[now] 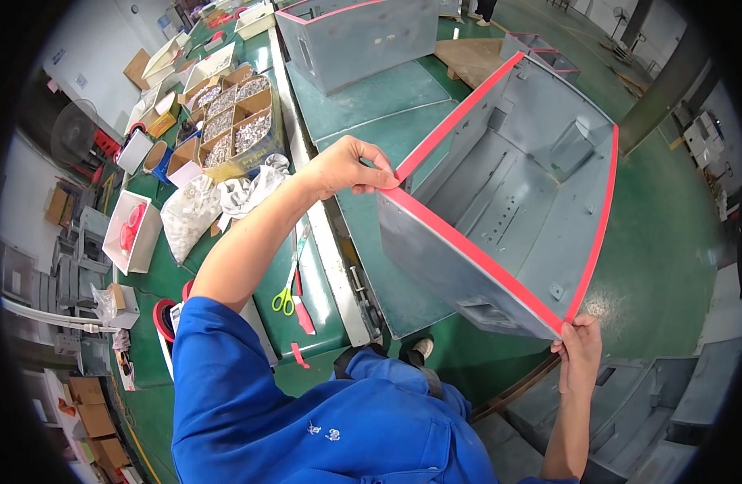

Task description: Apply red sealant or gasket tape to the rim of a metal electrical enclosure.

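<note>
Blue work clothing (pixel 306 403) is seen nearest the head camera, worn between two bare forearms. Beyond it, at right of centre, an open grey box (pixel 443 266) is held tilted beside and partly over a green counter (pixel 411 121); its support is hidden. Red tape (pixel 476 252) is pinched at two corners, by the fingers of the left hand (pixel 347 168) and of the right hand (pixel 581 351); whether the rim is gripped too cannot be told. Three edges are lined; the far edge appears bare and is judged to remain, along with any pressing down. Green-handled scissors (pixel 283 302) and a loose red strip (pixel 298 355) are found at left, clear of both hands. Farther off, a second grey box (pixel 363 52) is placed. Access to the far edge is separated from the hands by the cavity.
</note>
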Demonstrator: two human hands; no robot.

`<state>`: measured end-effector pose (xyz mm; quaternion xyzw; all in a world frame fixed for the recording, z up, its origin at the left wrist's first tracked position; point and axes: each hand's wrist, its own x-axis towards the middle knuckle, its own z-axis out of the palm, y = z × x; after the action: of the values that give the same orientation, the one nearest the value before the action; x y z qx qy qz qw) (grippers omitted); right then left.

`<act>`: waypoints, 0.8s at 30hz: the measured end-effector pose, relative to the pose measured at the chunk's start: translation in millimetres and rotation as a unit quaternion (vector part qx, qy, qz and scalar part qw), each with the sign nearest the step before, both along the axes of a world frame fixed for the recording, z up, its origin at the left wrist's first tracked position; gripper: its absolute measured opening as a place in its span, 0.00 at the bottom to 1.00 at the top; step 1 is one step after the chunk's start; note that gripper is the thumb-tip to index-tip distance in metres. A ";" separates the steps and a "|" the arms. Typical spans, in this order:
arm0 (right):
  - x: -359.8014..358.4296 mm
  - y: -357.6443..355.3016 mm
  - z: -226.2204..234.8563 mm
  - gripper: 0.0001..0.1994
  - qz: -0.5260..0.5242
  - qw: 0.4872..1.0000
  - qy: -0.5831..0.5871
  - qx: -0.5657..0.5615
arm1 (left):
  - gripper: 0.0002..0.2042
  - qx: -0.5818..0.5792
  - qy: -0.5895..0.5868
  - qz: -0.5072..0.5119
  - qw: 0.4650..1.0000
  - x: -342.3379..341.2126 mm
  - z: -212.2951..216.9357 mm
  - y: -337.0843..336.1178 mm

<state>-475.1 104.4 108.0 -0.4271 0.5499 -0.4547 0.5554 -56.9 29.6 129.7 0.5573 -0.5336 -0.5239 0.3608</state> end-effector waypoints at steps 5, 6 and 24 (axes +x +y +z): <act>-0.2 0.1 -0.1 0.10 0.002 1.000 -0.001 -0.003 | 0.03 -0.015 0.011 -0.006 1.000 -0.7 -0.1 0.7; 0.1 0.2 0.1 0.10 0.001 1.000 -0.002 -0.003 | 0.03 -0.016 0.012 -0.006 1.000 -0.8 -0.1 0.8; 1.4 0.6 -0.7 0.09 -0.004 1.000 0.001 -0.004 | 0.03 -0.053 -0.049 0.000 0.997 -3.5 2.4 5.1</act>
<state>-473.8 105.0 107.3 -0.4274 0.5508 -0.4586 0.5511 -60.4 34.7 132.1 0.5626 -0.5778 -0.4668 0.3630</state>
